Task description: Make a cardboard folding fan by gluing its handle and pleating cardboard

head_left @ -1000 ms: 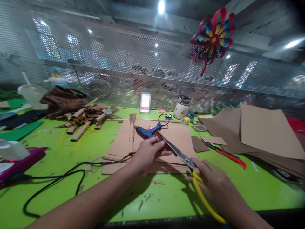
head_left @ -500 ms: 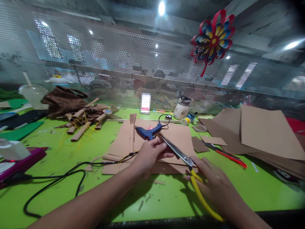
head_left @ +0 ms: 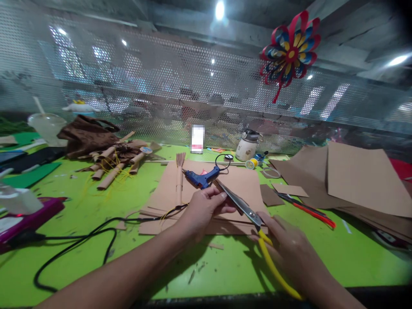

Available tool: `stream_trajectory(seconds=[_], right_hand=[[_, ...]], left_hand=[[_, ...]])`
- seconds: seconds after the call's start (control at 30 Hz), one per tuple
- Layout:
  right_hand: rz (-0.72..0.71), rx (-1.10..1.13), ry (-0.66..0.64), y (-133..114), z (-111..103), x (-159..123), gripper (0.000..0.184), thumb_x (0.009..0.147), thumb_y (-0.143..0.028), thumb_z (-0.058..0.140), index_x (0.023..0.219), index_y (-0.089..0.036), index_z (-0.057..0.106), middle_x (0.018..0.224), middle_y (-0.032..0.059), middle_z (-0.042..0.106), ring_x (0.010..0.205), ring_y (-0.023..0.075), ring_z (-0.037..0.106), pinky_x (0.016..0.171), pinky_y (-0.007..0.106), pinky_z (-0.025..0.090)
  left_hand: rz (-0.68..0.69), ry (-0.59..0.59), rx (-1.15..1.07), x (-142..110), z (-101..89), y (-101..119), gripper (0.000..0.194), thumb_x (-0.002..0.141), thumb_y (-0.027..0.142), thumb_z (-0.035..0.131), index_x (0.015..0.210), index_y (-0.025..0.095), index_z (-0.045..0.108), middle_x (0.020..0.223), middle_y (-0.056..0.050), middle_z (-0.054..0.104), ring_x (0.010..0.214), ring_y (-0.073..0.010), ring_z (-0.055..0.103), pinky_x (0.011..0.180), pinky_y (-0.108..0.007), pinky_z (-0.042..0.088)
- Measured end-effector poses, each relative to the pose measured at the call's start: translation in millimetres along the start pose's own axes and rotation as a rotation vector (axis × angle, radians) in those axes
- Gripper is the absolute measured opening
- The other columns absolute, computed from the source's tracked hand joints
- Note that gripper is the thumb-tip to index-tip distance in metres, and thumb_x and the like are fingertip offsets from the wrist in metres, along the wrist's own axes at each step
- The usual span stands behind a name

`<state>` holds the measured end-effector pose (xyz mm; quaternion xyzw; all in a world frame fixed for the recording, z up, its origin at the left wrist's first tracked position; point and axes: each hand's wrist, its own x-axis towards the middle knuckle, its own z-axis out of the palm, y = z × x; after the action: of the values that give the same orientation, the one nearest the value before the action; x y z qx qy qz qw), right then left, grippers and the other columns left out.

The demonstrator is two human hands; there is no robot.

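Note:
My right hand (head_left: 285, 242) is closed around the yellow handles of a pair of scissors (head_left: 247, 210), whose blades point up and left. My left hand (head_left: 207, 208) pinches a narrow brown paper strip (head_left: 237, 205) that lies along the blades; most of the strip is hidden behind them. Both hands are above a stack of light brown paper sheets (head_left: 167, 182). On that stack, just beyond my left hand, rests a blue glue gun (head_left: 202, 177). Left of it lies a rolled paper tube (head_left: 179, 189) with a fringed top, like a small broom.
Paper tubes with yellow threads (head_left: 111, 176) are heaped at the left by a brown bag (head_left: 85, 136). A black cord (head_left: 80, 237) runs from a purple power strip (head_left: 48, 210). At right are brown sheets (head_left: 363, 180) and a red-handled tool (head_left: 313, 213). A bottle (head_left: 247, 145) stands behind.
The whole view has shifted slightly, moving the scene a few pixels to the right. Hands, scissors and paper strip keep almost the same position.

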<state>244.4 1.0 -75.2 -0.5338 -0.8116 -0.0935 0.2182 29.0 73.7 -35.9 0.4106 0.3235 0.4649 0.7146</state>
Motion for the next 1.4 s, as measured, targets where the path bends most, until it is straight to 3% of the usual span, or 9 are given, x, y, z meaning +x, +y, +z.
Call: stream_trajectory(seconds=[0.33,0.73,1.1,1.4], right_hand=[[0.095,0.097,-0.091,-3.1,-4.3,2.9,0.042,0.087,-0.034,0.056,0.125,-0.022,0.042,0.099,0.0080,0.058,0.084,0.0235,0.059,0.071,0.036,0.049],[0.116,0.201,-0.071,-7.8,-0.2,2.6,0.038,0.088,-0.034,0.054,0.123,-0.022,0.044,0.102,0.0082,0.058,0.088,0.0233,0.058,0.075,0.037,0.048],[0.138,0.209,-0.042,-10.1,4.0,8.0,0.041,0.087,-0.035,0.057,0.124,-0.023,0.044,0.101,0.0071,0.059,0.086,0.0232,0.058,0.075,0.038,0.048],[0.102,0.152,0.011,-14.2,1.2,13.1,0.039,0.087,-0.030,0.054,0.123,-0.019,0.047,0.096,0.0083,0.061,0.081,0.0226,0.059,0.070,0.036,0.050]], left_hand=[[0.050,-0.008,0.017,0.7,-1.3,-4.2,0.011,0.081,0.016,0.063,0.089,0.007,0.065,0.095,-0.012,0.070,0.076,-0.0167,0.069,0.073,-0.024,0.056],[0.100,0.003,0.021,3.1,-3.1,-3.7,0.011,0.082,0.018,0.062,0.086,0.008,0.065,0.089,-0.011,0.070,0.071,-0.0155,0.068,0.073,-0.026,0.057],[0.075,-0.032,0.068,-0.4,2.0,-8.4,0.017,0.081,0.019,0.063,0.093,0.008,0.062,0.097,-0.011,0.068,0.068,-0.0143,0.068,0.071,-0.027,0.056],[0.084,-0.025,0.061,-2.5,3.7,-4.8,0.021,0.076,0.024,0.069,0.089,0.009,0.062,0.090,-0.009,0.067,0.079,-0.0182,0.067,0.073,-0.029,0.056]])
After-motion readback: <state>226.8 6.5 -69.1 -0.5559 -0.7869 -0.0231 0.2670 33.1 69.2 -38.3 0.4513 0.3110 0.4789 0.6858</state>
